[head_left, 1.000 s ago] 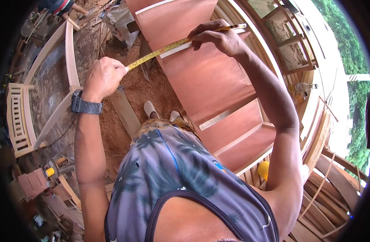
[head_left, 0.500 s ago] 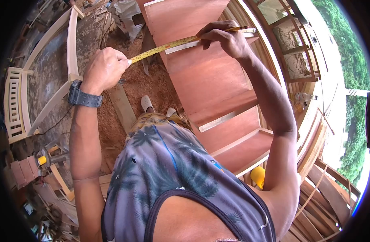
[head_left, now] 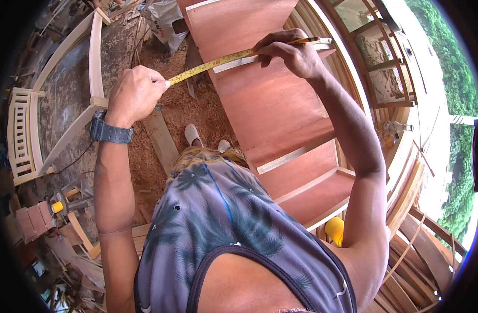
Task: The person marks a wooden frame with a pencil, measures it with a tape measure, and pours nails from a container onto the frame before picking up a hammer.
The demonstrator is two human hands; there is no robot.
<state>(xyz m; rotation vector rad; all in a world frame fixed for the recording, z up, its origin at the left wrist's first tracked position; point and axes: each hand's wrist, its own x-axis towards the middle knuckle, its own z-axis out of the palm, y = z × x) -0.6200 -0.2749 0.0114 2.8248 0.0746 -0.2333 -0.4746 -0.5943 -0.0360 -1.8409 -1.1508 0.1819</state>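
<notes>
A yellow tape measure blade (head_left: pixel 210 64) runs taut between my two hands across a reddish plywood cabinet frame (head_left: pixel 273 99). My left hand (head_left: pixel 136 96), with a black watch on its wrist, pinches the blade's near end over the sawdust floor, left of the cabinet. Over the cabinet's far part, my right hand (head_left: pixel 293 58) grips the other stretch of blade at its fingertips. A pencil (head_left: pixel 307 40) also sits in that hand, its tip pointing right. Pale wood strips (head_left: pixel 283 158) edge the cabinet's inner boards.
Sawdust and a loose plank (head_left: pixel 160 138) cover the floor by my feet. A pale slatted wooden frame (head_left: pixel 24 133) stands at left, with a white plastic bag (head_left: pixel 166 23) at the top. Stacked lumber (head_left: pixel 411 250) lies at lower right, near a yellow object (head_left: pixel 335 230).
Both hands keep their hold on the tape. My left hand sits slightly lower in view, and the whole scene has shifted a little with my head.
</notes>
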